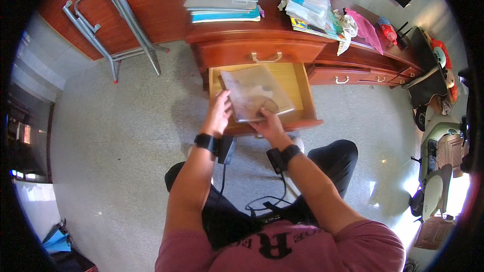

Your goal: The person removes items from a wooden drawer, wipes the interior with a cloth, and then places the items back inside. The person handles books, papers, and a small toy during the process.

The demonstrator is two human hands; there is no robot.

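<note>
A book or booklet in a clear plastic cover (251, 88) lies tilted over the open wooden drawer (311, 102). My right hand (267, 122) grips its near edge, the thumb on top and the fingers beneath. My left hand (220, 111) is at the left edge of the book, fingers spread; whether it touches the cover is hard to tell. Both wrists wear black straps with small boxes and cables.
The red-brown cabinet (234, 53) stands in front. On its top are a stack of books and papers (227, 2), plastic sleeves (308, 7), a pink cloth (363, 28) and a bottle (387, 32). A folding metal frame (132, 22) leans at the left; a scooter (435, 151) stands at the right.
</note>
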